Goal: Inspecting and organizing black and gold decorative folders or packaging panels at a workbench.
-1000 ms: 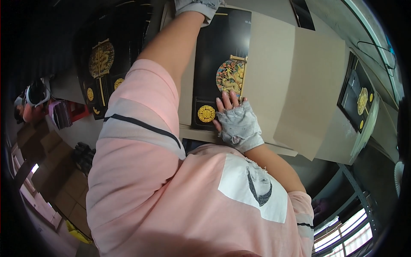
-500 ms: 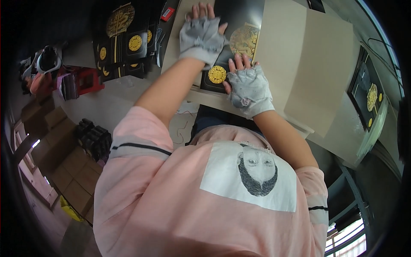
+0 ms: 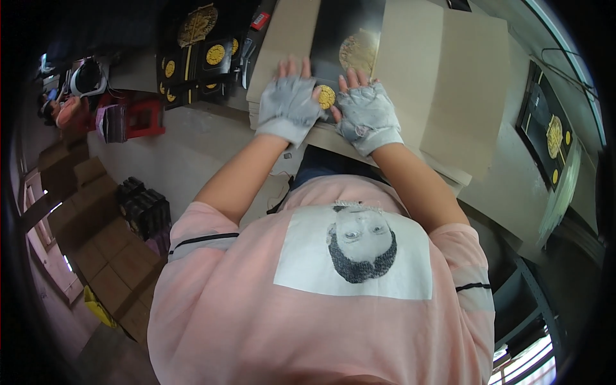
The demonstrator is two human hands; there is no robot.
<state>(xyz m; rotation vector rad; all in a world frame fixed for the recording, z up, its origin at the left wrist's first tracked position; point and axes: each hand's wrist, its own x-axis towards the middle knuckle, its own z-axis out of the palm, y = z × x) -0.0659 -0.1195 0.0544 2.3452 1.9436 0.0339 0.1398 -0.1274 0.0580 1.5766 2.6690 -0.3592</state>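
Note:
A glossy black strip with gold emblems (image 3: 348, 27) lies over the middle of a large grey-beige cardboard sheet (image 3: 410, 70). My left hand (image 3: 289, 108), in a grey fingerless glove, lies flat at the strip's near left side, fingers stretched away from me. My right hand (image 3: 367, 114), gloved alike, rests on the strip's near right edge and the cardboard, its fingers spread. Between my two thumbs shows a round gold medallion (image 3: 326, 97) on the strip. Neither hand grips anything; both palms are hidden.
Black printed panels with gold medallions (image 3: 215, 54) are piled at the left, with a small red item (image 3: 260, 21) beside them. Another black-and-gold panel (image 3: 547, 131) lies at the right. A red stool (image 3: 142, 117) and brown cartons (image 3: 112, 250) stand on the left.
My left hand has slid toward me along the strip's left side, from its far part to beside the medallion. My right hand stays near the strip's right edge. The view has shifted slightly.

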